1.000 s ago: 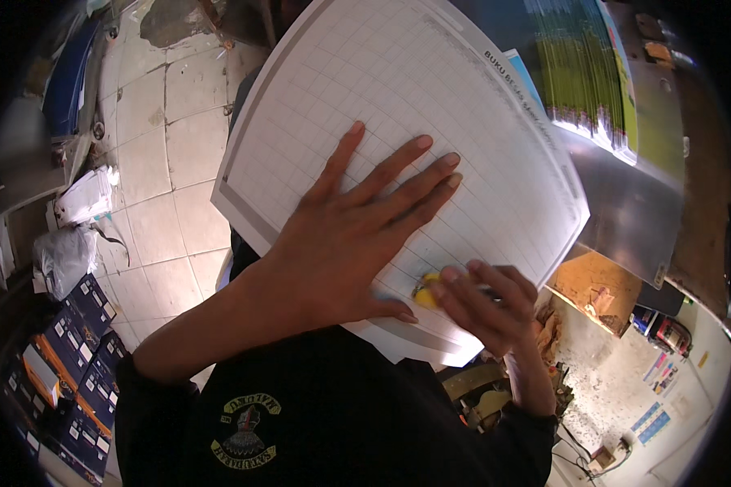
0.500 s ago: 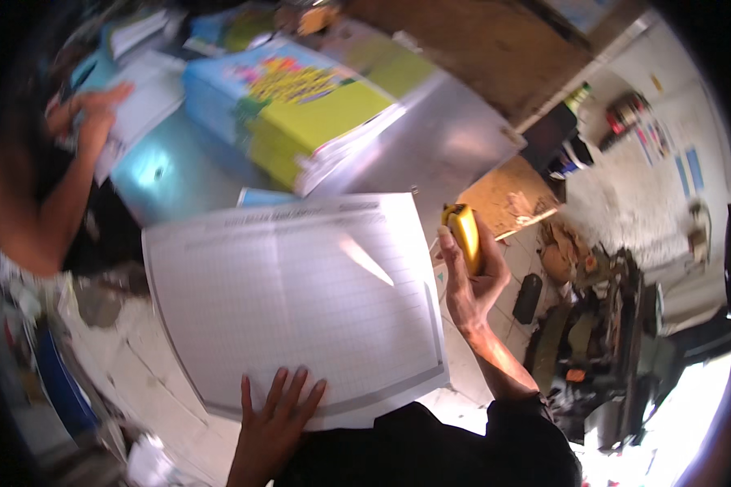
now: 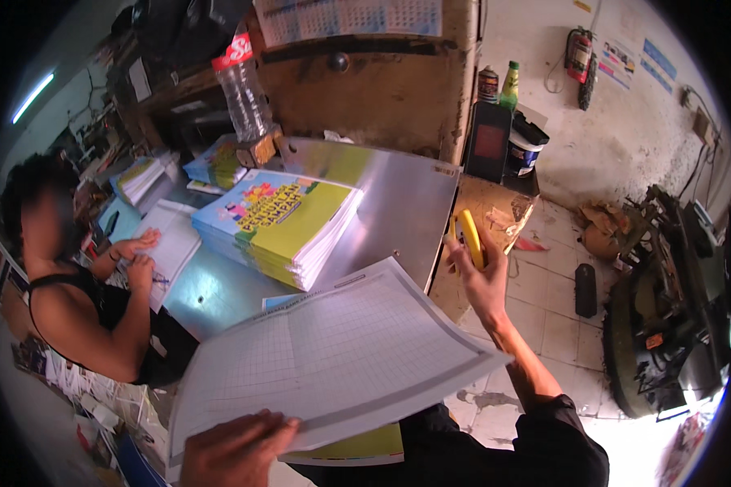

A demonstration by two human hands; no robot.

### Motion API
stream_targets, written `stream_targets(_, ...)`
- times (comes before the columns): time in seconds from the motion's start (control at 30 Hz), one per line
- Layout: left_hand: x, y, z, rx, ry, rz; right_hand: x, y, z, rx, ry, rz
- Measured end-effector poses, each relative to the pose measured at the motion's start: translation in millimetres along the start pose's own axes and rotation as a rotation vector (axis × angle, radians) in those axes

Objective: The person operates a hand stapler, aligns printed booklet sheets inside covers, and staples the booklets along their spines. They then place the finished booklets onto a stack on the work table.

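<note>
1. White ruled paper [image 3: 300,357] slants before us, its near edge, toward the left, grasped in our left hand [image 3: 240,446].
2. Our right hand [image 3: 486,280] clasps a yellow tool [image 3: 473,239], just past the paper's right edge.
3. Under the near edge we see a green cover [image 3: 357,450].
4. Beyond, books [image 3: 276,219] stand stacked on our metal worktop [image 3: 406,207].

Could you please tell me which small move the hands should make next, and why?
Perhaps the left hand should lay the sheet flatter: it holds the near edge, and the sheet visibly bows. The right hand holds the yellow tool clear of it, so nothing seems to prevent this.
</note>
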State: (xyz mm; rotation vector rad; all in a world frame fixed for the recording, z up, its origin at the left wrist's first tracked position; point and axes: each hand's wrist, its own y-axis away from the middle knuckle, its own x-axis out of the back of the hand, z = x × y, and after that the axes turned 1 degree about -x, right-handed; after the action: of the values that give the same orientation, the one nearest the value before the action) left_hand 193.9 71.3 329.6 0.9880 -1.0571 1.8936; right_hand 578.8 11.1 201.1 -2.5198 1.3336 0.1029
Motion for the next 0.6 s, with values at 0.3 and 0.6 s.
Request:
stream_targets(0.3, 91.7, -28.7, -83.4, 0.041, -1.055, 0.476, 82.6, -128.5, 2.6, 0.912, 1.279, 0.075)
stream_targets(0.6, 183.7, -21.9, -140.9, 0.393, 0.086, 0.301, 91.9, -163.8, 15.4, 0.792, 1.381, -0.047)
